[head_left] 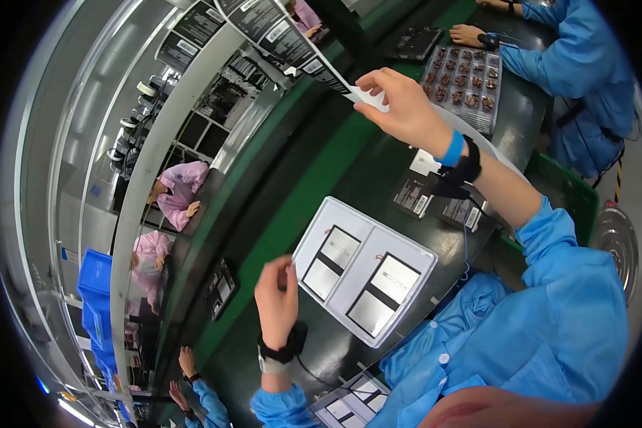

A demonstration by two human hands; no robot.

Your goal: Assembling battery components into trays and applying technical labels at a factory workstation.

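My right hand (399, 107) is raised beside a hanging strip of black labels (278, 36). Its bent thumb and fingers are apart at the strip's lower end, and white backing (374, 98) shows between them. Below, my left hand (276, 299) hovers by the left edge of a white two-compartment tray (367, 242). The left fingers are loosely bent, with nothing visible in them. One flat black-and-silver battery pack (339, 246) lies in the tray's left compartment, another battery pack (394, 278) in the right. Black bands circle both my wrists.
Black-labelled flat packs (414, 192) lie on the dark bench right of the tray. Beyond them is a clear tray of small parts (464, 82). A green conveyor belt (278, 221) runs along the left, carrying a black pack (221, 289). A co-worker's blue sleeve (535, 64) is at upper right.
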